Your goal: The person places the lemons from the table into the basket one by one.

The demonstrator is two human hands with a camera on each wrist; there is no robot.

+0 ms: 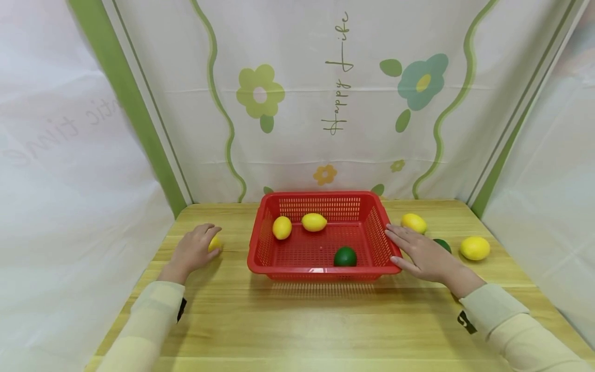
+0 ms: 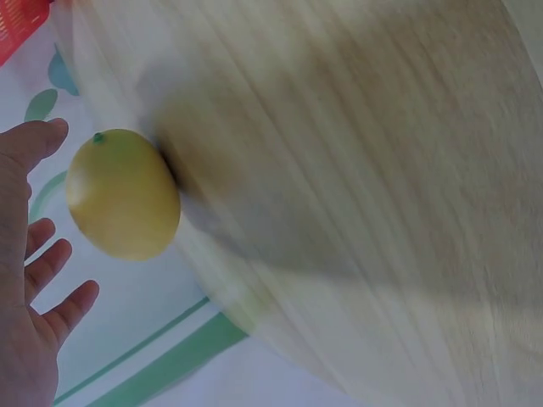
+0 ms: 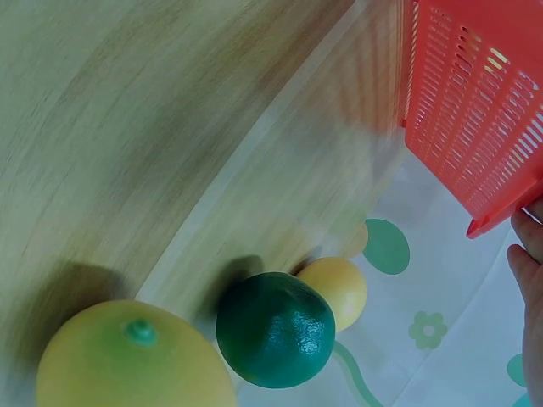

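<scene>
My left hand (image 1: 192, 250) hovers over a lemon (image 1: 214, 244) on the left side of the table, its fingers loosely spread. In the left wrist view a gap shows between the fingers and this yellow lemon (image 2: 123, 199), which has a green tip. My right hand (image 1: 425, 257) rests with extended fingers on the right rim of a red plastic basket (image 1: 321, 270). Inside the basket lie two lemons, one lemon (image 1: 282, 228) at the left and another lemon (image 1: 314, 222) near the back, plus a dark green round fruit (image 1: 345, 257) by the front wall.
Right of the basket are a lemon (image 1: 413, 223) at the back, a green fruit (image 1: 443, 244) partly hidden by my right hand, and another lemon (image 1: 475, 248) farther right. Behind the wooden table (image 1: 302, 330) hangs a printed curtain (image 1: 297, 144), with more white cloth at both sides.
</scene>
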